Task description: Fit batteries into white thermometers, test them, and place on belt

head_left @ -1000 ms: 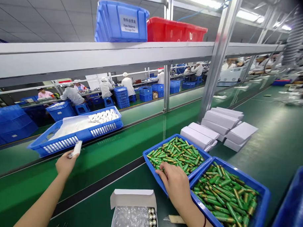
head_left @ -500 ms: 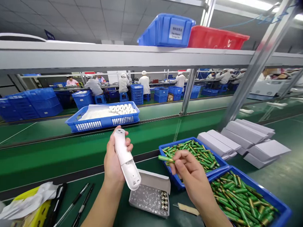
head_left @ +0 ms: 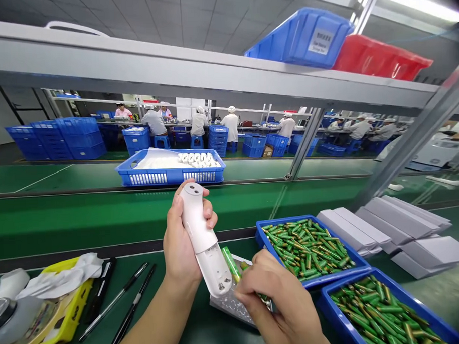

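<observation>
My left hand (head_left: 181, 244) is wrapped round a long white plastic device (head_left: 203, 238), held tilted with its open lower end toward me. Just right of it, my right hand (head_left: 279, 303) pinches a green battery (head_left: 231, 263) whose tip sits at the device's open end. Under both hands lies an open white carton (head_left: 234, 307), mostly hidden. Two blue trays full of green batteries stand to the right, one nearer the belt (head_left: 312, 282) and one closer to me (head_left: 340, 321).
A blue basket of white parts (head_left: 169, 176) sits on the green conveyor behind. Stacked white boxes (head_left: 397, 226) lie at the right. Pens (head_left: 117, 306), a yellow tray with tissue (head_left: 69, 318) and a grey device are at the left. Workers sit far behind.
My right hand brought a battery from the tray over to the device's open end. The left hand tilted the device and drew it slightly closer. The camera view turned left.
</observation>
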